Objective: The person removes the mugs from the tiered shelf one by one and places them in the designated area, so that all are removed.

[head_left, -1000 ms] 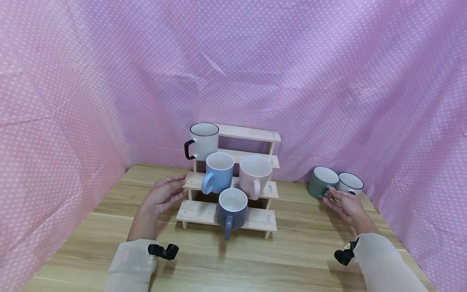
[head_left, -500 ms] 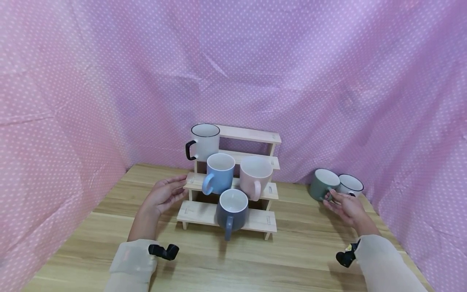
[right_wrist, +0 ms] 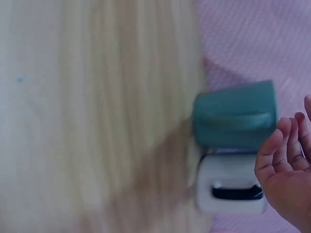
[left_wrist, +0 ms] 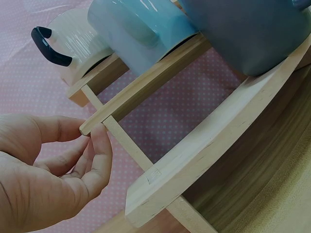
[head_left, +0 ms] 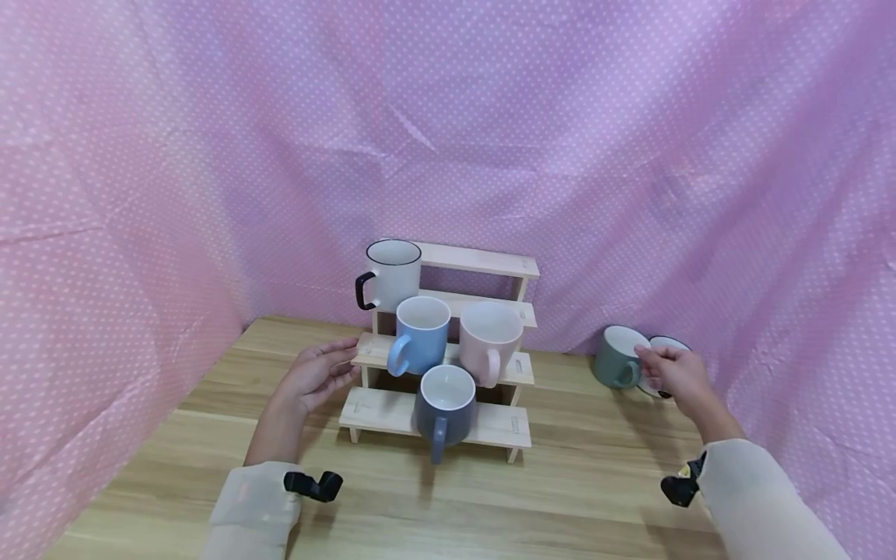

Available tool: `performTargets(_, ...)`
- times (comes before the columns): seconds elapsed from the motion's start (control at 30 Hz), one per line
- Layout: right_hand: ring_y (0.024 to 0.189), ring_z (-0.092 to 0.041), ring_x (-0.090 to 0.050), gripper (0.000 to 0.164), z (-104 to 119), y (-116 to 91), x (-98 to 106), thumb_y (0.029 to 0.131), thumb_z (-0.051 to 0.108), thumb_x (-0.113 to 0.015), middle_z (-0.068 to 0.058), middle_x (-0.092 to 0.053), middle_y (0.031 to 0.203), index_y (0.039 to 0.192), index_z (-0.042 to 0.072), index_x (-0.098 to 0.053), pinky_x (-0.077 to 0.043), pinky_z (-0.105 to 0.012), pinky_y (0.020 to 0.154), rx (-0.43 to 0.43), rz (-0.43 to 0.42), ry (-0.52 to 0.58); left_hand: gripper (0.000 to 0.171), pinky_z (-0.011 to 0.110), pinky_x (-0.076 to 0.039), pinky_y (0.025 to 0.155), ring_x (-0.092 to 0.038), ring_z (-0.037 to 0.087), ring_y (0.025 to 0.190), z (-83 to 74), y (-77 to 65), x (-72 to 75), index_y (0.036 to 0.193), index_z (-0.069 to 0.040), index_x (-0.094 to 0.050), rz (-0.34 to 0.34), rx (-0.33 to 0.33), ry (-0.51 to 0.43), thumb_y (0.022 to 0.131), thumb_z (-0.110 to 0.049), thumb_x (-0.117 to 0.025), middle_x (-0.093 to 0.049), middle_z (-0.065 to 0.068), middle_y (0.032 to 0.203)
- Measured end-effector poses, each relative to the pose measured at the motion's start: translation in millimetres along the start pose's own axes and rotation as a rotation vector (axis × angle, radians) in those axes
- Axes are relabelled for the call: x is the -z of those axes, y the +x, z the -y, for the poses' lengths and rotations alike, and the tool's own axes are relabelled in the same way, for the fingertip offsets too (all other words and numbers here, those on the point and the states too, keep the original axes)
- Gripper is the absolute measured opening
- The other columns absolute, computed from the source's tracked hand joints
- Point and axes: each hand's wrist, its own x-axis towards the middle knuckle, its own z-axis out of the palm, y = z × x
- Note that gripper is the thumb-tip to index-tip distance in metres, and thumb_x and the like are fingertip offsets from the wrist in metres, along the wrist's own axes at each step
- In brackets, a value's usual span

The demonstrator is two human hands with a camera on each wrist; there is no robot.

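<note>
Head cam: wood rack [head_left: 378,406], 4 shelves, stands on table [head_left: 420,513], a bit twd 6 o'clk of my ctr. Its load, all upright: grey mug [head_left: 448,416], shelf 1 (lowest), handle twd 6 o'clk; blue mug [head_left: 425,342], shelf 2, handle twd 8; pink mug [head_left: 483,346], same shelf, at blue's 3; white mug A [head_left: 397,281], shelf 3, at blue's 11, blk handle twd 9. L hand [head_left: 318,373]: rack's 9 o'clk; L wrist cam shows me thumb + fingers pinching end of shelf 2. R hand [head_left: 679,377]: rack's 3 o'clk, well apart from it; fingers loosely bent, unclasped, tips by rim of green mug [head_left: 607,364]; contact, can't tell. Green mug: on table, upright, handle twd 5. White mug B [right_wrist: 228,177]: just beside green, at its 3 per head cam, partly hidden by R hand. Pink cloth [head_left: 448,140]: backdrop, twd 12.
</note>
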Motion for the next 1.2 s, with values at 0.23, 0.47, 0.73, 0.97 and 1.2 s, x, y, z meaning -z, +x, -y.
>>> performTargets(0.23, 0.083, -0.007, -0.067, 0.05, 40.3, 9.2, -16.0, 0.101, 0.04, -0.066, 0.008, -0.068, 0.088, 0.117, -0.007, -0.06, -0.063, -0.027, 0.077, 0.095, 0.061, -0.099, 0.05, 0.022, -0.059, 0.089, -0.064, 0.012, 0.092, -1.1, -0.5, 2.3, 0.151, 0.011, -0.037, 0.011, -0.003, -0.012, 0.105, -0.001, -0.053, -0.063, 0.004, 0.111)
performTargets(0.47, 0.086, -0.008, -0.069, 0.042, 83.2, 14.9, -37.3, 0.103, 0.034, -0.064, 0.01, -0.07, 0.089, 0.118, -0.005, -0.059, -0.063, -0.03, 0.081, 0.16, 0.105, -0.101, 0.05, 0.023, -0.058, 0.09, -0.064, 0.011, 0.092, 0.1, -1.7, 1.4, 0.151, 0.011, -0.037, 0.004, -0.001, 0.001, 0.106, -0.002, -0.053, -0.061, 0.002, 0.112)
performTargets(0.73, 0.092, -0.013, -0.069, 0.048, 139.6, 7.9, -74.5, 0.104, 0.035, -0.062, 0.002, -0.069, 0.099, 0.128, -0.007, -0.057, -0.062, -0.027, 0.082, 0.246, 0.179, -0.103, 0.049, 0.023, -0.059, 0.089, -0.064, 0.011, 0.092, -0.7, -1.3, 0.6, 0.151, 0.01, -0.038, 0.001, 0.003, -0.002, 0.106, -0.001, -0.052, -0.061, 0.002, 0.112)
performTargets(0.97, 0.095, -0.021, -0.071, 0.048, 176.4, 1.1, -111.7, 0.102, 0.035, -0.065, -0.014, -0.07, 0.111, 0.13, -0.005, -0.061, -0.063, -0.034, 0.084, 0.293, 0.243, -0.05, 0.047, 0.022, -0.059, 0.088, -0.064, 0.011, 0.09, -0.5, -0.2, 0.5, 0.15, 0.011, -0.039, 0.009, 0.006, -0.025, 0.106, 0.0, -0.052, -0.063, 0.003, 0.109)
performTargets(1.2, 0.101, -0.03, -0.071, 0.041, 203.6, -9.0, -149.6, 0.102, 0.029, -0.066, -0.021, -0.069, 0.116, 0.13, -0.002, -0.063, -0.064, -0.033, 0.081, 0.345, 0.314, 0.005, 0.047, 0.023, -0.058, 0.09, -0.064, 0.011, 0.09, -0.6, -0.4, 1.7, 0.15, 0.01, -0.039, 0.006, 0.006, -0.022, 0.106, -0.001, -0.052, -0.062, 0.002, 0.11)
